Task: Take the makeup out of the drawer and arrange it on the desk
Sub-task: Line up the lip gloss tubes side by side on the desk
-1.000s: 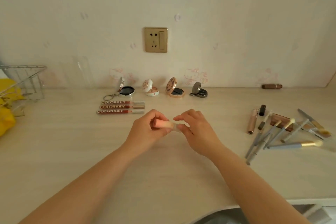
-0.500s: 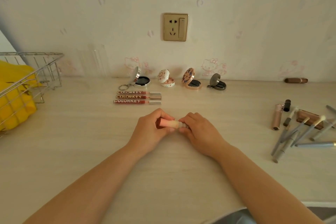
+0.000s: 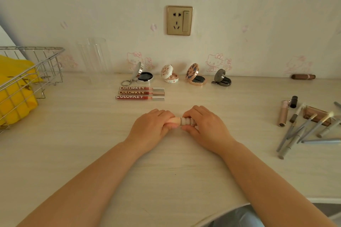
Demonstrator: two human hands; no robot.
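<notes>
- Hands at worktop centre: a small peach-pink cylindrical plastic tube with a ringed white collar (image 3: 180,121) is held level between the left hand (image 3: 150,128), fingers curled round its pink end, and the right hand (image 3: 203,127), pinching the ringed end. Whether it is touching the pale wood-grain worktop (image 3: 73,143) cannot be told.
- Handling, judged: tube is light, rigid and smooth, so somewhat slippery; likely to roll if laid down carelessly. Best gripped round the barrel, not the collar, where a cap could be pulled loose.
- Already laid out: three red lip-gloss tubes marked COLORKEY (image 3: 140,92) side by side, behind them four round compacts standing open (image 3: 181,76) in a row along the wall.
- Not yet sorted, right side: loose pile of grey-handled makeup brushes (image 3: 306,131), rose-gold metallic tube (image 3: 283,113), brown flat palette (image 3: 316,115), brown lipstick (image 3: 303,76) by the wall.
- Left: wire basket (image 3: 46,64) with yellow cloth; clear plastic holder (image 3: 94,57) at the wall.
- Task judged partly done; drawer not clearly in view.
</notes>
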